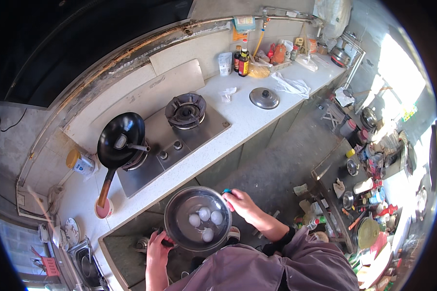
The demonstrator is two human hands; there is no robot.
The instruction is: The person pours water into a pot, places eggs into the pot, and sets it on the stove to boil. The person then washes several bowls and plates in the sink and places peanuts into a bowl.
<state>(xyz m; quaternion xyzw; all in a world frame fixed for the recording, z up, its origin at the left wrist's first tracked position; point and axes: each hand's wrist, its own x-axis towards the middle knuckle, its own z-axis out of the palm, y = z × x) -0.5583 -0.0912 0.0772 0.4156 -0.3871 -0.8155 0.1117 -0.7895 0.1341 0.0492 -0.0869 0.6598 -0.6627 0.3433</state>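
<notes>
A round metal pot [174, 238] is held before my body, below the counter's edge. My left hand [160, 243] grips its dark handle at the lower left, and my right hand [240, 204] grips the handle at the upper right, where something teal shows at the fingers. Several white eggs [216, 217] lie inside, seemingly in water. On the gas cooktop [204, 136], the right burner [186, 111] bears no pan. A black wok [131, 125] with a wooden-ended handle rests at the left burner and has a metal ladle [121, 142] in it.
Beyond the cooktop, a metal lid [264, 98], a white cloth [291, 85] and sauce bottles [243, 62] stand or lie on the counter [240, 123]. A pink-filled cup [104, 209] sits under the wok's handle. A sink [86, 263] is at lower left. A cluttered low table [335, 163] stands at right.
</notes>
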